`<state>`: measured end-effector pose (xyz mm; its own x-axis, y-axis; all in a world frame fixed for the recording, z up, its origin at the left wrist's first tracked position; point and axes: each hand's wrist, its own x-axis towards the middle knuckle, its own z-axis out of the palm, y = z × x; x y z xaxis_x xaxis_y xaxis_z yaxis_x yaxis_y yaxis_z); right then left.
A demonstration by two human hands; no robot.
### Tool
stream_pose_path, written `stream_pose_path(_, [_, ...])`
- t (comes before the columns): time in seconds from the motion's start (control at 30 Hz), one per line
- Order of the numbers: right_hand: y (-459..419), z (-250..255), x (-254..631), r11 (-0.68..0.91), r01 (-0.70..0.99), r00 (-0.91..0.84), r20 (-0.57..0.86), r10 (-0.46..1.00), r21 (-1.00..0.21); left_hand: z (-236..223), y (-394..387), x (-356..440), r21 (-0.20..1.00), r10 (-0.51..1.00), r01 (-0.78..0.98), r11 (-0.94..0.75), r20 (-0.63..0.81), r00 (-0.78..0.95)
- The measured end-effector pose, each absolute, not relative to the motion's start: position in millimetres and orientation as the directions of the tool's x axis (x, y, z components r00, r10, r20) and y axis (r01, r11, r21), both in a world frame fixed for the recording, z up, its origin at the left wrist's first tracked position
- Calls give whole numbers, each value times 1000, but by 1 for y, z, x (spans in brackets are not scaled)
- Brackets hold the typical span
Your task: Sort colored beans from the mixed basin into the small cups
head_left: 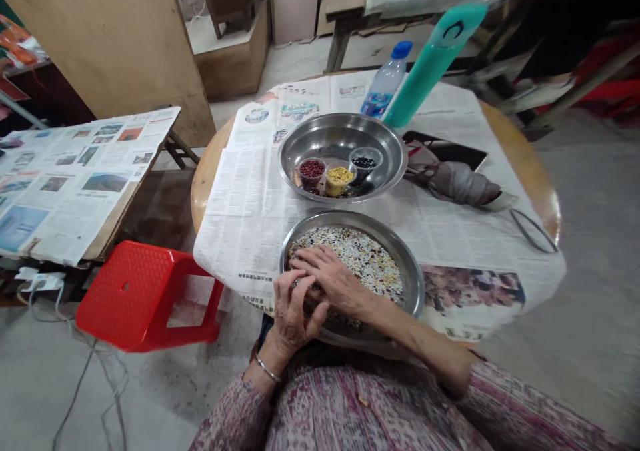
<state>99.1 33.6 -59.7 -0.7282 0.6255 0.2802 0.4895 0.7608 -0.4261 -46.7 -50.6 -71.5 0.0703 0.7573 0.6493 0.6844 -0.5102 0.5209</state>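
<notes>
A steel basin (416, 274) near the table's front edge holds a mix of white rice grains with red, yellow and dark beans (367, 257). Over its left side, my right hand (333, 281) reaches across with fingers stretched out and pointing left, touching the grains. My left hand (293, 314), a bracelet on its wrist, rests at the basin's near-left rim. Its fingers are bent but apart, and the thumb stands away from them. Some grain shows between the two hands; my right fingertips are partly hidden.
Behind stands a second steel basin (393, 164) with cups of red beans (312, 169), yellow beans (339, 177) and black beans (364, 162). A water bottle (384, 84), a teal long object (435, 67) and a folded grey umbrella (450, 177) lie beyond. A red stool (130, 297) is left.
</notes>
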Motion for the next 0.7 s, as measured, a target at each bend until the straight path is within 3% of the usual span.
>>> stream_pose_path(0.1, [24, -56, 109, 820, 346, -826, 266, 497, -456, -72, -51, -47, 500, 745, 698, -513, 664, 72])
stream_pose_path(0.17, [22, -51, 126, 836, 342, -852, 234, 469, -429, -72, -52, -47, 501, 751, 701, -508, 656, 75])
stream_pose_path(0.3, [24, -41, 169, 806, 508, -756, 290, 586, -304, -72, -53, -48, 515, 767, 694, -503, 636, 83])
stream_pose_path(0.37, [23, -37, 189, 766, 553, -708, 300, 640, -327, -72, -52, -48, 521, 768, 684, -510, 634, 90])
stream_pose_path(0.47, [13, -37, 209, 762, 532, -765, 177, 620, -368, -71, -52, -48, 529, 772, 675, -514, 629, 96])
stream_pose_path(0.57, [5, -43, 213, 790, 527, -813, 85, 576, -313, -69, -51, -48, 535, 777, 667, -519, 621, 106])
stream_pose_path(0.7, [18, -53, 200, 784, 565, -772, 170, 613, -258, -68, -51, -49, 541, 780, 659, -523, 616, 114])
